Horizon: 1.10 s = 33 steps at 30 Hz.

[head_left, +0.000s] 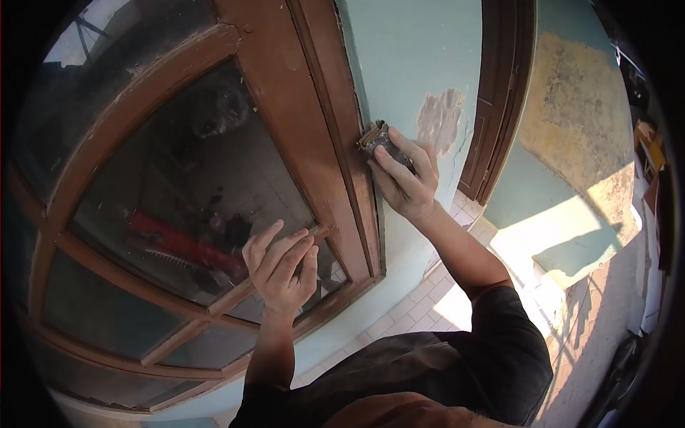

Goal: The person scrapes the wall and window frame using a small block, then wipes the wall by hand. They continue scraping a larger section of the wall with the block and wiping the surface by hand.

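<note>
My right hand [408, 178] grips a small dark block that looks wrapped in sandpaper [385, 145], with ragged, paler layers showing at its far end. The block's end sits at the outer edge of the brown wooden window frame [303, 121], beside the pale green wall. My left hand [282, 269] is raised in front of the lower glass panes with its fingers loosely bent and apart, holding nothing. Behind its fingers runs a wooden crossbar [242, 291] of the window.
Paint has peeled from a patch of wall [440, 121] right of my right hand. Farther right stand a dark brown door [492, 107] and a stained wall [581, 107]. Tiled floor [421, 307] lies below, partly sunlit. A red shape [178, 239] shows in the glass.
</note>
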### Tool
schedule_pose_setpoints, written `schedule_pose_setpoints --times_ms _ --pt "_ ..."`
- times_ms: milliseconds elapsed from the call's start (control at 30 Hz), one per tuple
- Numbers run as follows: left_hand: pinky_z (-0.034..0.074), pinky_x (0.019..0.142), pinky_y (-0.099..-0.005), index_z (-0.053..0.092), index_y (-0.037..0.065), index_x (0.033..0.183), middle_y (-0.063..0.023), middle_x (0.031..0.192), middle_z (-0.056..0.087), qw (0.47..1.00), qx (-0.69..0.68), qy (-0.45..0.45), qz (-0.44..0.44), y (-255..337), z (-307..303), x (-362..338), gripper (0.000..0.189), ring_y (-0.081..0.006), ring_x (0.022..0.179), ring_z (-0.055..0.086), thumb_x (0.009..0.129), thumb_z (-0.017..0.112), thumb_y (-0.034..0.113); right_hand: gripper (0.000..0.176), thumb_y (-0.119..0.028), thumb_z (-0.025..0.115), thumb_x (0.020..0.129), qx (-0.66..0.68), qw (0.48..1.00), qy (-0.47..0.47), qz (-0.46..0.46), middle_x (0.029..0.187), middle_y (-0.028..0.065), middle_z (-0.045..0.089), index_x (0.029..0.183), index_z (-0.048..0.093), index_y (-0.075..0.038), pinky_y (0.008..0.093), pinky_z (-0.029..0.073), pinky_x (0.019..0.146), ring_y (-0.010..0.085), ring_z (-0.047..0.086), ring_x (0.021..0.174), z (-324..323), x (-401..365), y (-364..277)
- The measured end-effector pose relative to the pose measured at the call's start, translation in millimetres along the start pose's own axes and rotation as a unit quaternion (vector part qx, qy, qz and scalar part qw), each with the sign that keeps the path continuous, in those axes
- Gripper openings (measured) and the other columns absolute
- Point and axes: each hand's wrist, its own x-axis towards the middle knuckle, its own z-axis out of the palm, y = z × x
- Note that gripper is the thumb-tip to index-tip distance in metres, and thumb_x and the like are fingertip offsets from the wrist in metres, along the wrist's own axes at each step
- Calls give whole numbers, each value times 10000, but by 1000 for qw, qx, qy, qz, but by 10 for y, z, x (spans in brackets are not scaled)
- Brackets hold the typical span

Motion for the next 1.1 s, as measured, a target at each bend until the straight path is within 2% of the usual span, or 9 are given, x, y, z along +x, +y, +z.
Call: schedule_pose_setpoints --times_ms 233,367,400,500,700,800,900,967,1100 --pt "410 1095 -472 761 117 1070 -56 1304 659 977 -104 -107 154 290 1009 456 224 -270 1304 553 855 767 183 346 -76 838 776 -20 997 36 -69 1236 26 706 1101 794 -189 322 540 725 230 600 816 474 1781 250" --pt "316 1217 -484 726 131 1201 -82 1501 528 965 33 -175 191 260 1238 422 333 -263 1456 406 910 701 292 356 -64 847 773 -41 999 10 -9 1258 109 696 1119 785 -115 327 543 752 240 620 862 304 1251 54" --pt "216 1273 -477 689 111 1234 -79 1545 506 950 90 -188 232 230 1296 369 372 -249 1504 352 950 583 326 373 -44 856 757 -50 999 -4 -17 1266 119 693 1116 785 -117 337 547 760 252 621 873 216 953 -32" --pt "187 1282 -518 684 118 1251 -77 1588 463 933 98 -249 242 244 1396 248 373 -242 1527 313 959 568 320 399 -36 870 737 -22 998 -53 -36 1258 117 695 1114 782 -131 348 549 763 264 615 877 76 554 -89" --pt "196 1280 -553 680 153 1292 -50 1587 453 936 103 -229 247 280 1386 279 404 -243 1548 268 940 634 346 307 -69 803 813 -48 996 30 -71 1187 84 707 1115 777 -117 355 531 835 270 628 921 593 2340 235" --pt "186 1284 -551 679 148 1297 -52 1604 431 934 101 -246 240 301 1378 250 410 -245 1550 262 942 633 347 293 -86 799 834 -27 998 50 -15 1203 112 704 1126 774 -95 377 528 874 289 647 994 583 2118 248" --pt "115 1299 -550 656 145 1335 -49 1633 395 918 88 -297 246 299 1302 269 411 -237 1575 205 966 569 301 284 -29 790 846 -42 997 29 61 1204 193 693 1128 760 -21 384 526 953 288 665 1078 309 1069 71" --pt "109 1299 -554 642 149 1358 -45 1631 398 917 94 -298 248 305 1322 288 427 -234 1574 207 968 567 306 300 -12 802 823 -42 998 16 37 1189 175 702 1120 764 -32 376 528 924 275 671 1044 273 1024 101" --pt "142 1284 -588 598 159 1409 -21 1635 373 916 122 -281 260 306 1426 192 519 -237 1569 194 948 628 397 330 -28 825 789 -49 991 95 -84 1184 111 715 1110 780 -89 363 523 855 249 657 958 737 2585 490"
